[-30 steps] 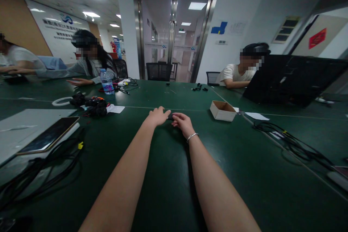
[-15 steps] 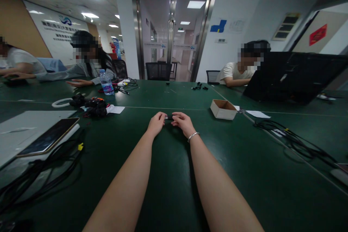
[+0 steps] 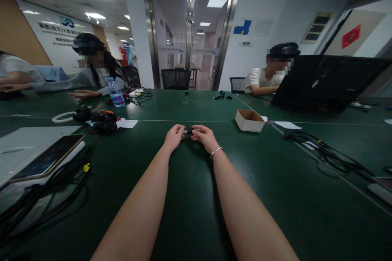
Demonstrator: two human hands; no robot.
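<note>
Both hands meet over the green table, with a small black stick with a silver end (image 3: 189,131) between them; it looks like a USB flash drive. My left hand (image 3: 174,136) pinches at the silver end with thumb and fingertips. The black end sits between the thumb and fingers of my right hand (image 3: 204,136), which wears a silver bangle (image 3: 217,152) at the wrist. Fingers cover part of the stick, so its full shape is hidden. To the right of my right hand stands a small open cardboard box (image 3: 249,122); its bottom cannot be seen.
Several small black pieces (image 3: 221,96) lie farther back on the green table (image 3: 190,195). A phone (image 3: 50,158) and black cables (image 3: 45,195) are at left, near a water bottle (image 3: 116,94). More cables (image 3: 333,151) and a black monitor (image 3: 330,83) stand right. Other people sit across.
The view has shifted slightly, so the surroundings appear a little farther left. Both hands keep their grip on the stick, and slightly more of its silver end seems to show.
</note>
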